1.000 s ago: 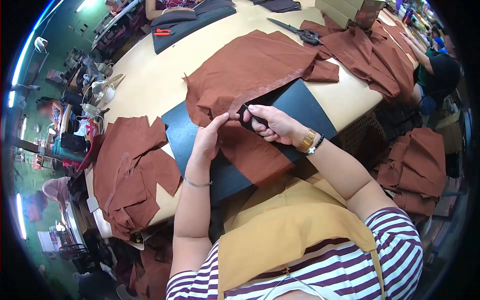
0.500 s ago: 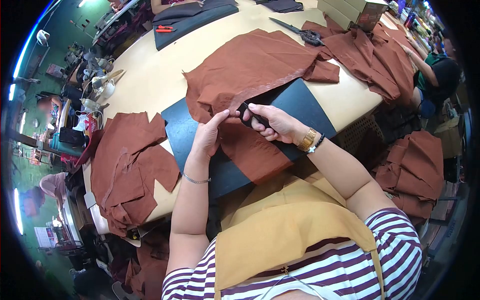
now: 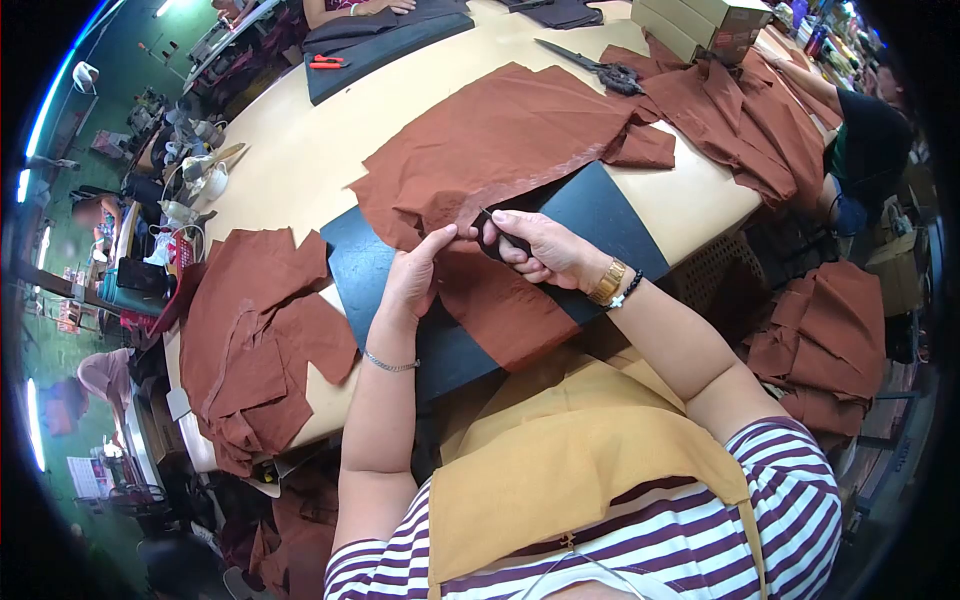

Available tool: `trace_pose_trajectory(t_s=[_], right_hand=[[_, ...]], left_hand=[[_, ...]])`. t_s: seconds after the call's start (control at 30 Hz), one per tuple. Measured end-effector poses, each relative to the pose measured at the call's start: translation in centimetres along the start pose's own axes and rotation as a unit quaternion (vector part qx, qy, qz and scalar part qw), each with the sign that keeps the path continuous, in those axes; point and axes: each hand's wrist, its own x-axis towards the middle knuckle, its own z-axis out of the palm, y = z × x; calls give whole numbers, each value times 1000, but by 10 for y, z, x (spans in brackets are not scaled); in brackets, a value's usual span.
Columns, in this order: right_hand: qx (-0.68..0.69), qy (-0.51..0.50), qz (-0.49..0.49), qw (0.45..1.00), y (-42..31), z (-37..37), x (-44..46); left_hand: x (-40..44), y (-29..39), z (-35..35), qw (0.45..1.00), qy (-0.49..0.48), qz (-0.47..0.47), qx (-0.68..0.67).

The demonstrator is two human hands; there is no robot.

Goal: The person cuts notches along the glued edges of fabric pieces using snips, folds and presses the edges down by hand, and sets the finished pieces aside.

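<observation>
A rust-brown garment piece (image 3: 500,130) lies over a dark blue board (image 3: 610,215) at the table's near edge, with one part hanging toward my lap. My left hand (image 3: 418,272) pinches the edge of this cloth between thumb and fingers. Just right of it, my right hand (image 3: 540,250) is wrapped round a small black tool (image 3: 492,232), whose tip points at the pinched cloth. The tool's blades are mostly hidden by my fingers, so its exact kind is hard to tell.
More brown pieces lie left (image 3: 255,350) and right (image 3: 735,120) on the table (image 3: 290,150). Large dark scissors (image 3: 600,68), a cardboard box (image 3: 700,25) and a red tool (image 3: 327,62) are farther back. Co-workers sit at the far side and right. A brown cloth pile (image 3: 825,345) stands lower right.
The garment's left edge has shifted slightly left and down. Both hands stay close together at the cloth. The co-worker at the right has moved an arm farther back across the table.
</observation>
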Motion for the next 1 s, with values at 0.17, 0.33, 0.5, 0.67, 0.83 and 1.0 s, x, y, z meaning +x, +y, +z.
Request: trace_pose_trajectory(t_s=[0.17,0.33,0.5,0.67,0.83,1.0], right_hand=[[5,22,4,1000,-3,0,-13],[-345,195,-201,896,-32,-46,-51],[-621,341,-304,637,-45,-132,-61],[-645,294,-202,676,-58,-156,-37],[-713,324,-238,574,-55,-166,-28],[-749,329,-178,546,-56,-175,-79]], left_hand=[[-3,2,-5,999,37,34,0],[-85,-5,-61,981,147,120,38],[-123,3,-77,770,370,398,335],[-80,73,-3,617,144,451,629],[53,27,29,672,11,262,692],[44,5,2,691,80,154,702]])
